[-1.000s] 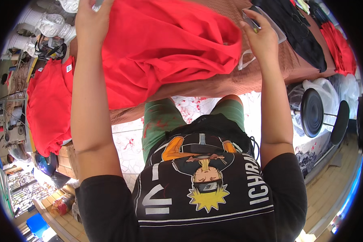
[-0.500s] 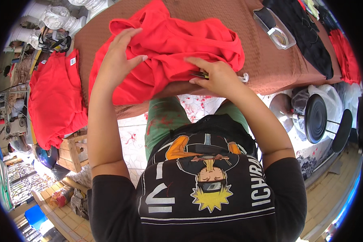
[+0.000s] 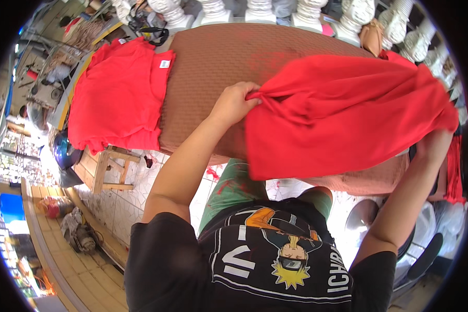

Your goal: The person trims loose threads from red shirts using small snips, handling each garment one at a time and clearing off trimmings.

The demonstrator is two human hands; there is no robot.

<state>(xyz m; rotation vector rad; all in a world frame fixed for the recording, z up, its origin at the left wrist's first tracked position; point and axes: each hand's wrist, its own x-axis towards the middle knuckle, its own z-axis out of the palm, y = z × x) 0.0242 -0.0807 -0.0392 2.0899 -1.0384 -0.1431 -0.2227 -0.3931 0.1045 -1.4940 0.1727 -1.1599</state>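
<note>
A red shirt point(image 3: 343, 112), blurred by motion, is stretched out between my two hands over the right part of the table. My left hand point(image 3: 236, 103) pinches its bunched left corner. At the far right end my right hand point(image 3: 436, 143) holds the shirt up; its fingers are hidden behind the cloth. The shirt's near edge hangs past the table's front edge. A pile of red garments point(image 3: 122, 99) with white labels lies at the table's left end, apart from my hands.
A brown textured cloth point(image 3: 213, 57) covers the table. White balusters point(image 3: 260, 10) line its far side, with a tan pouch point(image 3: 372, 37) near them. A wooden stool point(image 3: 101, 169) stands at the left. More red cloth point(image 3: 454, 171) hangs at the right.
The red shirt has gone from lying crumpled before me to being spread and lifted toward the right. My left hand has closed on its corner. The snips seen in my right hand no longer show.
</note>
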